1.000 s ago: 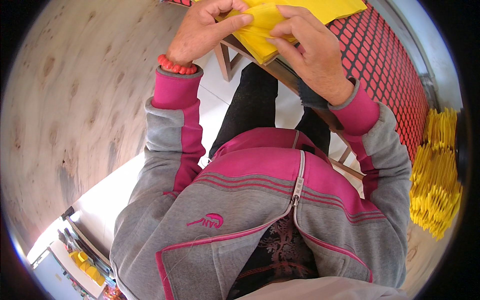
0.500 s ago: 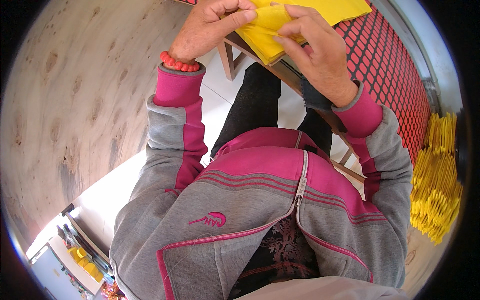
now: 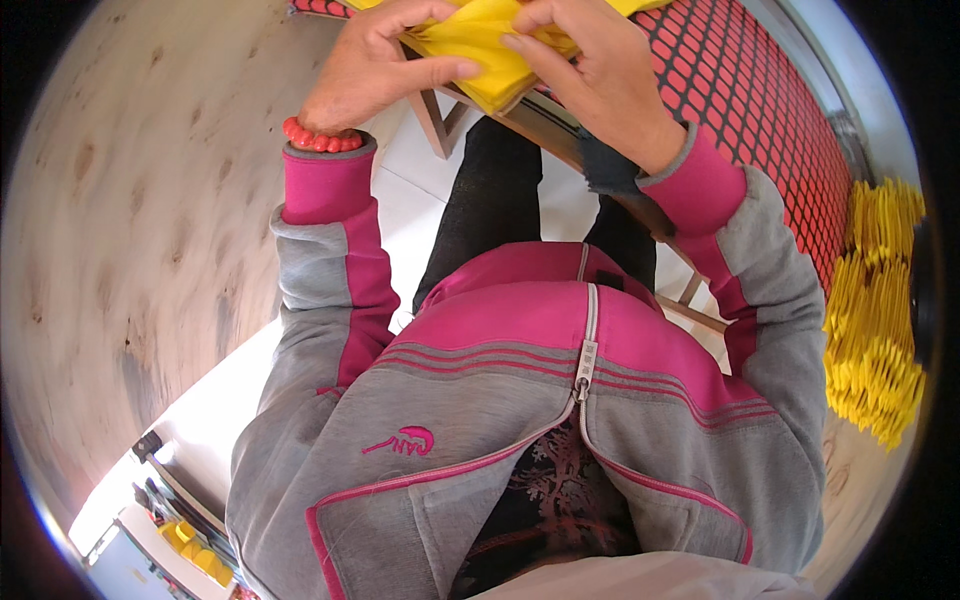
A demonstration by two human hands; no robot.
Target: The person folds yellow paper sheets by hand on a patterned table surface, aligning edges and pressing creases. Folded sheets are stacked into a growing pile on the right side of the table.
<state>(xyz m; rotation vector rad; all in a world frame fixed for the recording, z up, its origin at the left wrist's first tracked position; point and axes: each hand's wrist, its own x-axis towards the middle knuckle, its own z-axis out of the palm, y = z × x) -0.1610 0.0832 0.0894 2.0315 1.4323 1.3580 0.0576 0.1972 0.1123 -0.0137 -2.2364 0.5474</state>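
At the top of the head view, a thin yellow sheet, paper or cloth, lies over the near corner of a small table. My left hand grips its left side, thumb stretched along the top and fingers curled at the frame's edge. Thumb and fingers of my right hand pinch the sheet's right side, where it creases and lifts. Below the sheet, a pointed corner shows several layers. The upper frame edge cuts off both hands' far fingers and the rest of the sheet.
A red-and-black patterned cover spreads right of my hands. Stacks of folded yellow pieces stand at the far right. A wooden board surface fills the left. Wooden legs show under the table, above my dark trousers.
Both hands and the yellow sheet sit further left and higher in the picture. The sheet is more creased between my hands, which keep hold of it.
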